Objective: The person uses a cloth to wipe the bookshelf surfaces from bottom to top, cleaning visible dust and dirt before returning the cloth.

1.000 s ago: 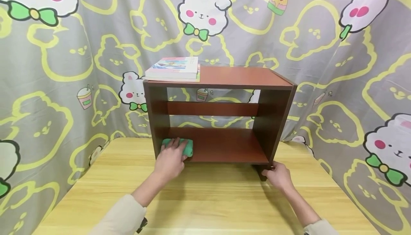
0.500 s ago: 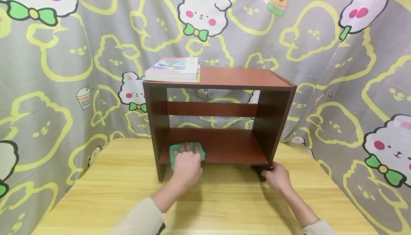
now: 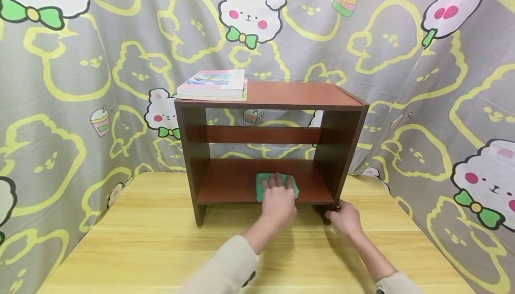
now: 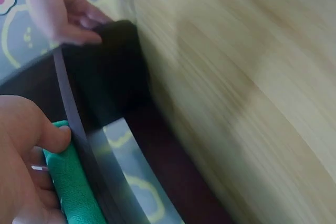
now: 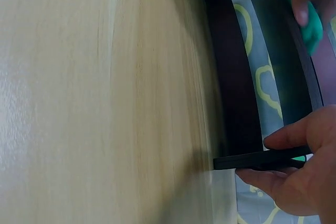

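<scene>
A folded green cloth (image 3: 260, 191) lies at the front of the lower board of a brown wooden shelf unit (image 3: 281, 94), right of its middle. My left hand (image 3: 279, 202) presses on the cloth from above with fingers spread. In the left wrist view, the thumb (image 4: 60, 139) lies along the edge of the green cloth (image 4: 76, 187). My right hand (image 3: 346, 218) grips the lower front of the right side panel. Close up in the right wrist view, the thumb and fingers of my right hand (image 5: 315, 166) pinch the dark panel (image 5: 252, 159) from both sides.
Two stacked books (image 3: 213, 84) lie on the top board at the left. Beneath the unit is a light wooden table (image 3: 161, 245). A grey patterned curtain (image 3: 132, 61) hangs behind and on both sides. A back slat (image 3: 263, 134) crosses the open compartment.
My left hand has slid the cloth from the left end of the lower board to right of the middle. The fingers are spread wider. The right hand keeps its grip on the panel.
</scene>
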`<state>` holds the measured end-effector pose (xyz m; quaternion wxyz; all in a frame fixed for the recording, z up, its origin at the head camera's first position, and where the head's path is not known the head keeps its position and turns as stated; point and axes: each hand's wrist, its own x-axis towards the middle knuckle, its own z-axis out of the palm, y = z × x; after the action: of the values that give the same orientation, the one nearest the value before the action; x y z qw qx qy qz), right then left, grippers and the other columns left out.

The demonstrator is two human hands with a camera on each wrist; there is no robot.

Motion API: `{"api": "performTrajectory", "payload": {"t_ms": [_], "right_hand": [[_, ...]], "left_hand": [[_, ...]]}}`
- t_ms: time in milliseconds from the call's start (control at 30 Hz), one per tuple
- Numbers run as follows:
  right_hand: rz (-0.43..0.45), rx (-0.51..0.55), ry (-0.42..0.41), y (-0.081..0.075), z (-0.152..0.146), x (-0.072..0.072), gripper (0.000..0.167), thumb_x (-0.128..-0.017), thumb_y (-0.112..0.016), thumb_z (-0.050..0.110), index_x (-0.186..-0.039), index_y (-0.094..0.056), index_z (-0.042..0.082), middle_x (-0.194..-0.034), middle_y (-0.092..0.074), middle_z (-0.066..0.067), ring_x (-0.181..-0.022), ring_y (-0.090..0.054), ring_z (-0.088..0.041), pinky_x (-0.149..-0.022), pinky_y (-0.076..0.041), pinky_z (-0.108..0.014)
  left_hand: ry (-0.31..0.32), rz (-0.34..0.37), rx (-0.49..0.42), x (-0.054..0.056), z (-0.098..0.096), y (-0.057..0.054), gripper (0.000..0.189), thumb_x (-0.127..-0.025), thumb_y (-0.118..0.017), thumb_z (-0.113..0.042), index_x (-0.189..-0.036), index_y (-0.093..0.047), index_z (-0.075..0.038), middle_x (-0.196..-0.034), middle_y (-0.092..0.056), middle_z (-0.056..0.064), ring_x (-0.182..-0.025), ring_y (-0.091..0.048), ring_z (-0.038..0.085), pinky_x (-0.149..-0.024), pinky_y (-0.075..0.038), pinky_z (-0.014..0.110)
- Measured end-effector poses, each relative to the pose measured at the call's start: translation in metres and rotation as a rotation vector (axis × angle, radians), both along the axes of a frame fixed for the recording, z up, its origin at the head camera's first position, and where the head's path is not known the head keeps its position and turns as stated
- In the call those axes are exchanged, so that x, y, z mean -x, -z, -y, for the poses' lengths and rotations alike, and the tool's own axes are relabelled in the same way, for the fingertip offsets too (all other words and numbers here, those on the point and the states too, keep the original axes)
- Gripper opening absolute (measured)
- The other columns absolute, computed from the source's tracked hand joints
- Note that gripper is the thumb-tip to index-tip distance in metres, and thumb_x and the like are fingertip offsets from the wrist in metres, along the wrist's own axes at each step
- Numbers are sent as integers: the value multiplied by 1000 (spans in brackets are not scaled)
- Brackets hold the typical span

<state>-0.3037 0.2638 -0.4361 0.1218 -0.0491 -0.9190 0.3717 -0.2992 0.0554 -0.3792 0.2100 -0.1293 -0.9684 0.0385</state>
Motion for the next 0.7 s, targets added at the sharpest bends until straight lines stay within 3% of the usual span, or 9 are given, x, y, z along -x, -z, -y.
{"api": "performTrajectory", "payload": {"t_ms": [133,400,533,700], "right_hand": [[-10,5,6,-1,0,0,30,-78,-67,11,-103,-71,-6,-84,-76,-14,-69,-59,-21,-61,-45,-35],[30,92,-27,-2,-3,-1,35,-85,-59,9,-114,-70,-6,-90,-77,-15,-70,-61,-16,-58,-46,-31],[22,95,-33,-1,-4,0,32,-86,-56,7,-112,-71,-5,-88,-76,-13,-66,-60,-14,-57,-45,-30],[-1,53,-19,1,-3,1,26,-83,-67,12,-104,-73,-2,-88,-77,-12,-70,-61,-16,-58,-46,-31]], "left_hand": [[-8,42,48,-2,-32,-3,72,-89,-68,-43,-153,-46,-16,-153,-49,20,-142,-47,36,-114,-38,56],[10,24,67,-8,-81,0,71,-89,-67,-51,-152,-45,-25,-154,-48,11,-144,-44,29,-116,-35,50],[50,-4,69,-8,-84,3,70,-90,-67,-51,-152,-43,-28,-155,-47,9,-145,-42,27,-117,-34,48],[143,-33,48,-5,-63,5,71,-86,-74,-48,-149,-47,-32,-152,-49,5,-143,-44,23,-116,-37,48]]}}
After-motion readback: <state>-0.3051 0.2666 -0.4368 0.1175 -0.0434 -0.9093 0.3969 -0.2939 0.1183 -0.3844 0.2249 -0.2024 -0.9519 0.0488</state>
